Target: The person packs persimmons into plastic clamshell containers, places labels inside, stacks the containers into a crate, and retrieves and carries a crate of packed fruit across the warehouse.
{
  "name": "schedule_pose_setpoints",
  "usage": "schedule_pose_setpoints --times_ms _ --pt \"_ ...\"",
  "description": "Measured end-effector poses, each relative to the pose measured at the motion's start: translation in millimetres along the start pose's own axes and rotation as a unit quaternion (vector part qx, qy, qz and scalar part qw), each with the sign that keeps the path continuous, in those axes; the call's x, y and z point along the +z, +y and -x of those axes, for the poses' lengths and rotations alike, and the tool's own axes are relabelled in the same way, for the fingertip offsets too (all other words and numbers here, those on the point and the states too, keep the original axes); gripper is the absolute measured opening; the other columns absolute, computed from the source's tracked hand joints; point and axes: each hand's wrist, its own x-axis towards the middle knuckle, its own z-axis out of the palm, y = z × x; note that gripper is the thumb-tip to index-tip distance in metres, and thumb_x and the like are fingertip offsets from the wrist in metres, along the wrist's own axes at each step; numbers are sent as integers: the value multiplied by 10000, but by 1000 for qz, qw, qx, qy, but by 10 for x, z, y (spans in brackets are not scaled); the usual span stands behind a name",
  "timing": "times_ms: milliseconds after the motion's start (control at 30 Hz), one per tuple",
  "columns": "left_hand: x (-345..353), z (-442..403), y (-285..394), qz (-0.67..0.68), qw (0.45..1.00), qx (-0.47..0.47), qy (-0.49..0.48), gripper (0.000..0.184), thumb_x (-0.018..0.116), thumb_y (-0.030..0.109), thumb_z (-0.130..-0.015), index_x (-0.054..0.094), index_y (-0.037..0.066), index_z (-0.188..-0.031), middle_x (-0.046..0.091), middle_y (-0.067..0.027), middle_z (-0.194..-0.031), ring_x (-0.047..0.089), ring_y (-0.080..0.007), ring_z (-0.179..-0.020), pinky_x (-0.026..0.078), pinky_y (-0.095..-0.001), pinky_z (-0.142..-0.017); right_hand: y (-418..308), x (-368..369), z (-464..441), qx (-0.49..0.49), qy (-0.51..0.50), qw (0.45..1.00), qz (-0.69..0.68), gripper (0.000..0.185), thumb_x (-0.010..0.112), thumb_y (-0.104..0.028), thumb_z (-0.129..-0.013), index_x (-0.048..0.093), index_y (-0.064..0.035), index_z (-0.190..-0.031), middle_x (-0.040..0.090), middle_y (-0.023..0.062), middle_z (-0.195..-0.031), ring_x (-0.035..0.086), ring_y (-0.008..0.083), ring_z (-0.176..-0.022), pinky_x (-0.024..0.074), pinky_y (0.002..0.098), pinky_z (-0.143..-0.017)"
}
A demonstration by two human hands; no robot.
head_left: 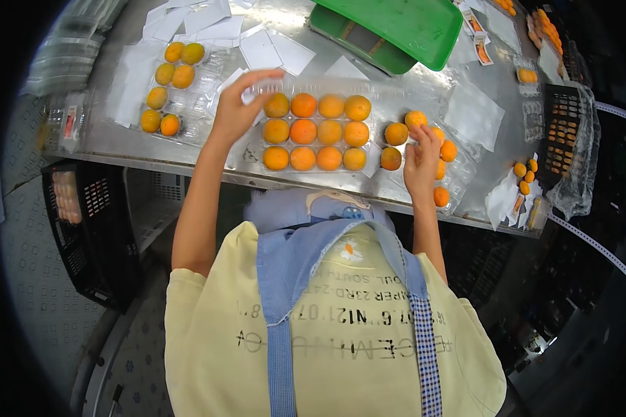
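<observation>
A clear plastic tray in front of me holds rows of orange fruits, which look like oranges or mandarins. Its transparent lid stretches along the far side. My left hand is at the tray's far left corner, thumb and forefinger apart beside the lid's edge. To the right of the tray, my right hand reaches over a group of loose-looking fruits, its fingers apart. Its fingertips are close to an orange fruit; whether they touch it is hard to see. Another fruit lies left of that hand.
At the left, another clear tray holds several yellower fruits. White paper sheets lie at the back, beside a green scale-like tray. Black crates stand below the metal table's left edge. More fruits lie far right.
</observation>
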Motion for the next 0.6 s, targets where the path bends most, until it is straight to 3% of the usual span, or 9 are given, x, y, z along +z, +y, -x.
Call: schedule_pose_setpoints --times_ms 33,100,233,333,467,500,600 --pt "-32 137 -6 -39 999 32 -15 347 611 44 -745 633 141 -1078 621 -40 -1087 534 -179 -1074 417 -305 -862 19 -27 55 90 -47 991 -84 248 505 -56 -882 544 21 -1115 541 134 -1076 596 155 -775 503 249 -674" --pt "-78 406 10 -124 988 76 -53 397 584 13 -714 626 136 -1089 589 -55 -1156 499 -229 -1138 394 -345 -919 63 -75 192 263 -137 923 -245 261 500 -137 -915 548 28 -1112 566 117 -1034 588 155 -826 504 246 -697" --pt "-44 839 -7 -265 950 114 -116 484 516 -53 -681 599 126 -1122 530 -57 -1237 451 -274 -1177 345 -379 -974 -104 -29 366 377 -213 852 -293 554 437 -416 -930 490 84 -1164 577 148 -1012 585 209 -948 531 299 -726" --pt "5 992 -56 -311 933 116 -137 539 476 -95 -675 571 127 -1157 497 -46 -1277 434 -279 -1189 337 -382 -981 -130 46 440 416 -265 828 -266 612 454 -448 -913 476 108 -1168 572 165 -1038 591 215 -935 538 294 -699" --pt "36 1057 -13 -336 927 99 -135 575 455 -115 -677 553 132 -1187 477 -40 -1299 424 -289 -1193 343 -386 -977 -139 94 404 380 -283 848 -237 518 523 -366 -894 534 93 -1132 616 136 -970 623 160 -770 521 241 -609" --pt "52 1074 -19 -338 928 93 -127 571 452 -118 -686 554 134 -1189 476 -49 -1299 424 -303 -1187 349 -391 -973 -111 86 391 379 -290 851 -217 474 535 -337 -890 553 89 -1097 633 127 -884 627 152 -706 520 242 -590" --pt "108 1140 -28 -322 939 68 -98 576 454 -134 -679 549 113 -1190 475 -68 -1297 413 -315 -1195 349 -384 -982 -68 84 409 387 -360 830 -176 439 549 -326 -884 574 81 -1047 636 127 -844 627 149 -676 521 247 -580"
